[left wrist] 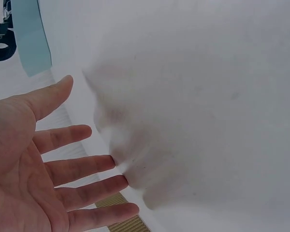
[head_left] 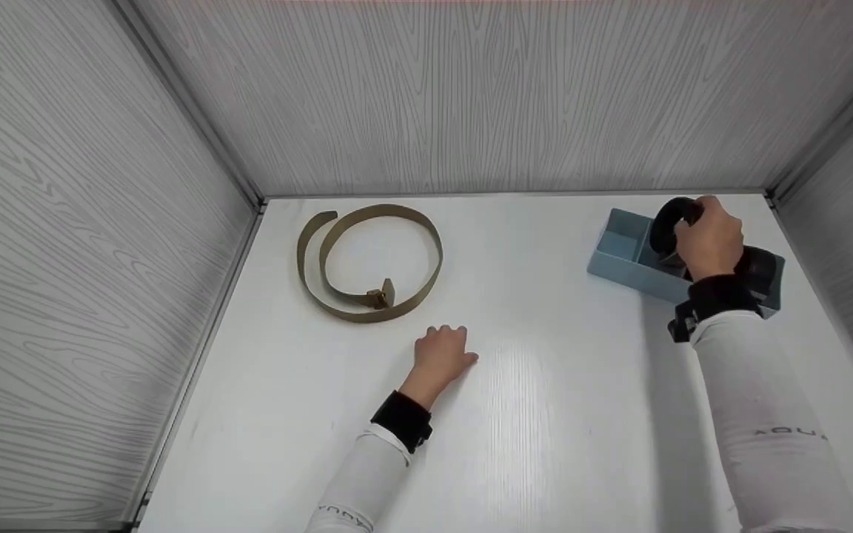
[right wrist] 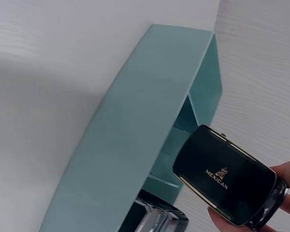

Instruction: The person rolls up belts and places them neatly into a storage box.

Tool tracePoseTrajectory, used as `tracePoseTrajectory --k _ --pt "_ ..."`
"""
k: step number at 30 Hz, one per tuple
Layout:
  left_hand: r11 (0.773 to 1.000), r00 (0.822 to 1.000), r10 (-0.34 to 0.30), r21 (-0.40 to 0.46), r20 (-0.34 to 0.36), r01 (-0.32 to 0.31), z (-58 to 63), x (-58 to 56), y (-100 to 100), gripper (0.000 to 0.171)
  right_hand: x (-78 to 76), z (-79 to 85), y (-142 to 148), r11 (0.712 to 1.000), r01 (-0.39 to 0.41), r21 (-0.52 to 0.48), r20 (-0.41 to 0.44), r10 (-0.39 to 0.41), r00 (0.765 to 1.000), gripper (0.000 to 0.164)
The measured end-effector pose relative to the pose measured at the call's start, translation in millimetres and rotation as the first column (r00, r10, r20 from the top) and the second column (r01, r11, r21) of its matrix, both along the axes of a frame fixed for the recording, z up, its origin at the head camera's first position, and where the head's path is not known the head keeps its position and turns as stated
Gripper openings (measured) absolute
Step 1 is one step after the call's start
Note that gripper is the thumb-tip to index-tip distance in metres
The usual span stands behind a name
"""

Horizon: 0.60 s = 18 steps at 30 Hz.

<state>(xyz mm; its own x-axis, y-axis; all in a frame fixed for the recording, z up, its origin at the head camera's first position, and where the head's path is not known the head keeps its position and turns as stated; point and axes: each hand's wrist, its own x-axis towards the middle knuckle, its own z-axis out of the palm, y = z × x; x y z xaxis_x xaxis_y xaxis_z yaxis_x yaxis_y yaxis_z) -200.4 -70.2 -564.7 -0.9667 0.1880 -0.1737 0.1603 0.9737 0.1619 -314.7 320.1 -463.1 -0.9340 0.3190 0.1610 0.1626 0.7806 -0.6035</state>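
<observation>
My right hand [head_left: 709,237] grips a coiled black belt [head_left: 665,228] over the pale blue divided box [head_left: 637,277]. In the right wrist view, the belt's black buckle [right wrist: 217,169] has gold edging and the word MEXICAN. A second coiled black belt [head_left: 757,271] sits in the box's right part; its shiny buckle [right wrist: 157,220] shows low in the right wrist view. Low over the white table, my left hand [head_left: 441,358] is empty, its fingers [left wrist: 87,166] straight and spread. Just beyond it lies a tan belt [head_left: 426,285] in a loose loop.
The white table [head_left: 530,444] meets grey wood-grain panels at the back [head_left: 471,96], left [head_left: 64,259] and right. At the box's left end is a compartment [head_left: 619,243] whose floor shows.
</observation>
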Motion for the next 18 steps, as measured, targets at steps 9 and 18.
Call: tracePoseTrajectory --k 9,18 --pt "1.000 1.000 -0.005 -0.007 -0.006 0.005 0.7 0.6 2.4 0.042 -1.8 -32.6 -5.9 0.993 0.114 -0.032 -0.097 -0.116 0.988 0.043" --pt "1.000 1.000 -0.008 -0.002 -0.006 0.008 2.9 1.9 4.1 0.041 2.0 -44.2 -15.7 0.989 0.144 0.021 -0.048 -0.143 0.989 0.040"
